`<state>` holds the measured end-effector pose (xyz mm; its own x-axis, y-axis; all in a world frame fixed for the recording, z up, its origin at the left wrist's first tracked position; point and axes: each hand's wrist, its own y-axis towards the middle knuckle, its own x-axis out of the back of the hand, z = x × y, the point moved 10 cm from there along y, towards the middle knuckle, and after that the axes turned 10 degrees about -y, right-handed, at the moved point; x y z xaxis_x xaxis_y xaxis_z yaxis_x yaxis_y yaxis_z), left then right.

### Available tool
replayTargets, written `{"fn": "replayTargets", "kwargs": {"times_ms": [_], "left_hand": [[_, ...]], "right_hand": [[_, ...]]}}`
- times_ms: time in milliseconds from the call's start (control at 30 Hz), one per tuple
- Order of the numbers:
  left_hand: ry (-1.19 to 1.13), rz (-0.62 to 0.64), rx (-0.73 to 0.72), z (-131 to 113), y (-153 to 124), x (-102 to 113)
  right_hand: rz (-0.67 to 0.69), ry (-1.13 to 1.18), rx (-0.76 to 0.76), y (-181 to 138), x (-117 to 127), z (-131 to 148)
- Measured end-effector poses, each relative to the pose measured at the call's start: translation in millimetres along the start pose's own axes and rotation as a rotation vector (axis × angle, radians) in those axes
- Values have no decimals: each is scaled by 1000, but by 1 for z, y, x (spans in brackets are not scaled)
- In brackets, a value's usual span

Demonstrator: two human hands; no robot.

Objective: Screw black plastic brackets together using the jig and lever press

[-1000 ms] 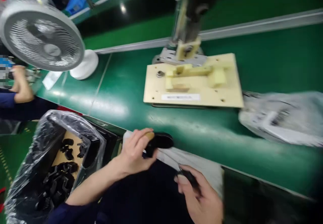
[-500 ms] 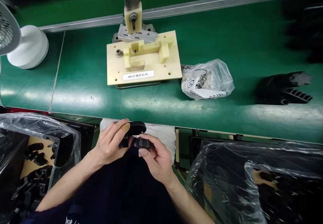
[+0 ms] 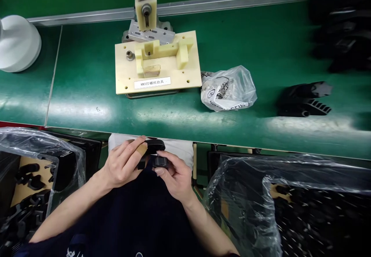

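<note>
Just in front of the bench edge, my left hand (image 3: pixel 123 162) is closed round a curved black plastic part (image 3: pixel 155 145). A bandage-coloured wrap covers one of its fingertips. My right hand (image 3: pixel 175 172) pinches a small black plastic piece (image 3: pixel 160 162) between thumb and fingers, close below the curved part. Whether the two pieces touch is hard to tell. Beyond the hands, a cream fixture plate (image 3: pixel 191 63) with raised blocks and a printed label stands on the green bench (image 3: pixel 162 114).
A clear plastic bag (image 3: pixel 228 91) with small contents lies right of the fixture, then a black part (image 3: pixel 304 99). Dark items (image 3: pixel 344 29) sit far right. A white round base (image 3: pixel 21 42) stands left. Plastic-lined bins (image 3: pixel 69 145) of black parts flank me.
The view has shifted a little to the right, so the bench things appear further left. Both hands keep their holds, and the small black piece has turned slightly in my right fingers.
</note>
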<state>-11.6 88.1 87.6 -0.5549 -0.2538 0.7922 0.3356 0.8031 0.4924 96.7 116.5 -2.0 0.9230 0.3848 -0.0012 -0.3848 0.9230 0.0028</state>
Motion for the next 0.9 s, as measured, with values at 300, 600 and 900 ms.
{"fn": "replayTargets", "kwargs": {"times_ms": [300,600,900], "left_hand": [[-70,-44,25,1,-8,-1],[-138,-68,0,-16,-13,-12],[-227,-228,183,-4,-13,1]], "right_hand": [[-74,300,-275,-14,-22,-31],[-206,472,-435,-24,-14,-44],[-242,535,-527,3,-18,-18]]}}
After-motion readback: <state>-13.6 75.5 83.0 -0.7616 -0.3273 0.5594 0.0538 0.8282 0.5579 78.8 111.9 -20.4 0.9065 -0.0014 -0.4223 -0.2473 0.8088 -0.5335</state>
